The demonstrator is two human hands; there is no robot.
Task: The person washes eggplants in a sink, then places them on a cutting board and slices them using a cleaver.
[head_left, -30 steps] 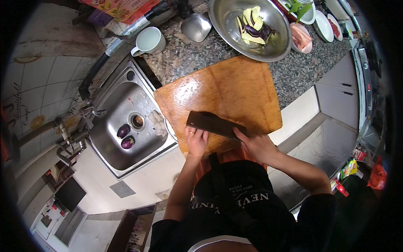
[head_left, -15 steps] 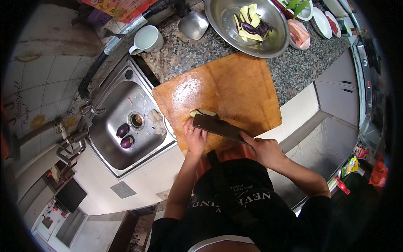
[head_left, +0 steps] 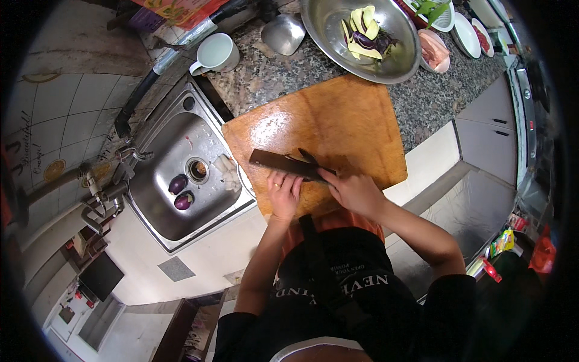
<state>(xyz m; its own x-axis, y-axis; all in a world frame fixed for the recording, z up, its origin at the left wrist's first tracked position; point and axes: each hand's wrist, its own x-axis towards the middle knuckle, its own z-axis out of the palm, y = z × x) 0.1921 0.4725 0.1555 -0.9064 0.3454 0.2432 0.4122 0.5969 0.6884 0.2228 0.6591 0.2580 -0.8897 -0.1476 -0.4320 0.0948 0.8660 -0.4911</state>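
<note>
My right hand (head_left: 356, 194) is closed round the handle of a dark, broad-bladed cleaver (head_left: 278, 161). The blade lies across the wooden cutting board (head_left: 356, 130), its far end toward the upper left. Close against the blade's near side is my left hand (head_left: 283, 194), fingers bent and pressed together on an eggplant piece mostly hidden by the cleaver. A dark purple eggplant slice (head_left: 308, 157) shows just beyond the blade.
A steel bowl (head_left: 401, 66) with eggplant slices stands behind the board. A cup (head_left: 217, 53) and a steel scoop (head_left: 283, 34) are at the back left. Two eggplants (head_left: 181, 192) lie in the sink (head_left: 151, 211). Raw meat (head_left: 433, 51) sits in a dish at the back right.
The cleaver has moved left and away from me with my right hand, and its blade now covers most of the eggplant. A dark slice now stands out beyond the blade. My left hand stays nearly in place.
</note>
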